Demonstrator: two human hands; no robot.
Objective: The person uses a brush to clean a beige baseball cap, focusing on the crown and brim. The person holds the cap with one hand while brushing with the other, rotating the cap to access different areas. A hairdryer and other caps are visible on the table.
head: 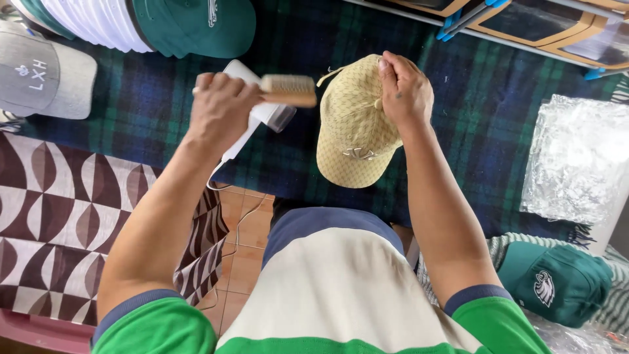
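A: Left hand (219,108) up off the blanket, fingers curled into a fist round the handle of a wooden brush (287,90). Bristles facing away, brush head poking out to the right, slightly blurred.

B: And the forearm?

A: Running up from the bottom left, bare to the green sleeve, wrist bent a touch inward. Under that hand, a white handheld device (252,111) flat on the blanket, cord trailing down toward the tiled floor.

B: Over to the right hand (405,88) now.

A: Fingertips pinched tight on the crown of a tan patterned cap (354,128), thumb and fingers closed together at the top edge. Knuckles high, wrist arched, forearm coming straight up from the bottom right. Cap tilted, brim pointing down toward the body, held just right of the brush, not touching it.

B: Beneath all that?

A: Dark blue and green plaid blanket (478,92) spread wide. Top left, a green cap (196,26) beside white stacked caps, and a grey cap (46,75) at the far left edge. Brown and white patterned cloth (65,210) down the left side.

B: Right side?

A: Crinkled clear plastic bag (576,157) on the blanket, well apart from the hands. Below it, another green cap with a bird emblem (557,282) near the right elbow.
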